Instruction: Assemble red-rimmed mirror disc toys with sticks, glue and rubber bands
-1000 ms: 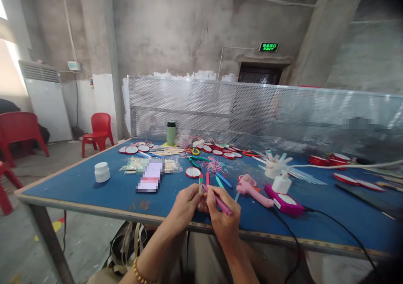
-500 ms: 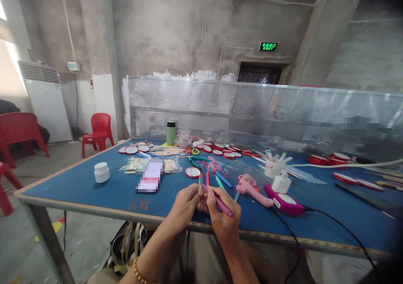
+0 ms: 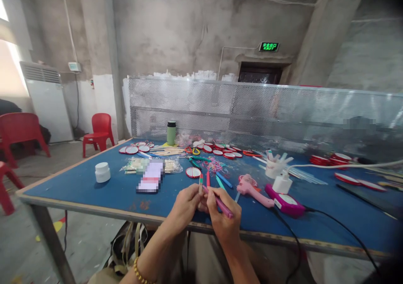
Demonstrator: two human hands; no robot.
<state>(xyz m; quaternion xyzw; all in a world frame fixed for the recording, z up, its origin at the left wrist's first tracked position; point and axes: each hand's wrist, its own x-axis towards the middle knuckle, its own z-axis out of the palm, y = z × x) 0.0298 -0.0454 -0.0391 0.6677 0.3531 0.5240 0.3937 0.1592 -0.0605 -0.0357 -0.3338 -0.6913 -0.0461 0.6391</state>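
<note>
Pinched upright in my left hand point(image 3: 185, 205) is a flat wooden stick point(image 3: 200, 182) whose top end is coloured red and green. My right hand point(image 3: 226, 222) grips a pink marker pen point(image 3: 224, 207) like a writing tool, its tip close to the stick; fingers partly hide where they meet. Just beyond my hands lie a red marker point(image 3: 208, 178), a teal marker point(image 3: 220, 182) and a blue marker point(image 3: 224, 180). A round red-rimmed disc point(image 3: 193, 173) rests beside them.
To the right lie a pink glue gun point(image 3: 255, 194) and a magenta device point(image 3: 285, 202) with cables. On the left are a phone point(image 3: 151, 177), bagged sticks point(image 3: 173, 165) and a white jar point(image 3: 102, 173). Pliers point(image 3: 194, 162), loose coloured bands point(image 3: 214, 165) and a green bottle point(image 3: 171, 134) stand farther back.
The view has shifted very slightly. Both hands keep their hold on the stick and the marker, with hardly any visible movement.
</note>
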